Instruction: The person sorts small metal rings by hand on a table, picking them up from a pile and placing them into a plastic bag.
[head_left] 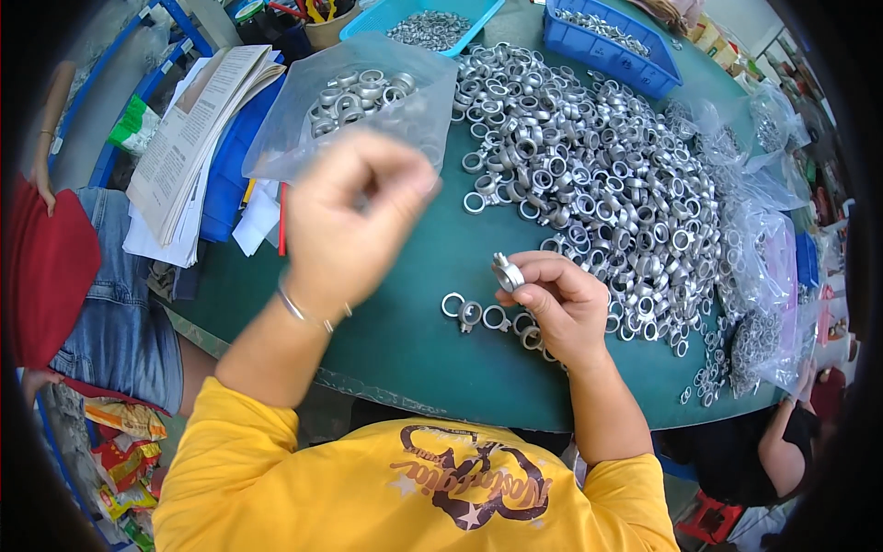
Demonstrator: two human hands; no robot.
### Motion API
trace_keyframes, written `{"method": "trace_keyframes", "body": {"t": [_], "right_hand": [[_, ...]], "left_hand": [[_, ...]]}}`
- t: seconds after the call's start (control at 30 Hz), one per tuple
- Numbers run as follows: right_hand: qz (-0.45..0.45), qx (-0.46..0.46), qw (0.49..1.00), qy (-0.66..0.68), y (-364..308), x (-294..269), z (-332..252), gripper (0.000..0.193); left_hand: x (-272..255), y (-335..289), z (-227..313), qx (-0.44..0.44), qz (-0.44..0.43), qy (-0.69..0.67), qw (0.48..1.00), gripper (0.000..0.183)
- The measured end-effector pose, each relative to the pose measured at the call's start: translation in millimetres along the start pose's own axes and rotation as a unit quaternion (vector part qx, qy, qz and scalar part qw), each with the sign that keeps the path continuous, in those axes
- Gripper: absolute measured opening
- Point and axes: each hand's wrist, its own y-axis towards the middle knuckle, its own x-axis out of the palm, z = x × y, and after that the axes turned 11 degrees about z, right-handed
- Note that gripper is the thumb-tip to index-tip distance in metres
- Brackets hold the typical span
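Note:
My right hand (563, 299) pinches a small silver metal ring fitting (508, 274) with a short lug on its upper side, held above the green table. My left hand (359, 216) is raised in front of a clear plastic bag (418, 78) with more metal rings in it. Blurred by motion, its thumb and fingers are curled together; whatever is between them cannot be made out. A short row of loose metal rings (497, 318) lies on the table beside my right hand. Beyond that hand spreads a big heap of similar ring fittings (589, 166).
At the back stand a light blue basket (386, 11) and a darker blue bin (635, 69), both with small metal parts. Plastic bags (768, 267) of rings line the right edge. Newspapers (189, 138) lie at the left, where a person in denim (115, 294) stands close to the green table (395, 350).

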Motion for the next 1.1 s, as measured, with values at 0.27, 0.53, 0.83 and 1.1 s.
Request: {"method": "trace_keyframes", "body": {"t": [0.27, 0.53, 0.83, 1.1], "right_hand": [[-0.009, -0.235, 0.953, -0.190, 5, 5, 5, 0.022], [0.037, -0.055, 0.992, -0.107, 0, 2, 12, 0.012], [-0.022, 0.071, 0.983, 0.169, 3, -4, 9, 0.026], [-0.038, -0.093, 0.995, -0.006, -1, 0, 4, 0.025]], "left_hand": [[17, -62, -21, -0.350, -0.215, -0.289, 0.864, 0.015], [18, -66, -23, -0.150, -0.249, -0.127, 0.948, 0.013], [23, -73, -21, -0.121, -0.185, -0.084, 0.972, 0.011], [20, -68, -32, -0.590, -0.239, -0.412, 0.652, 0.034]]}}
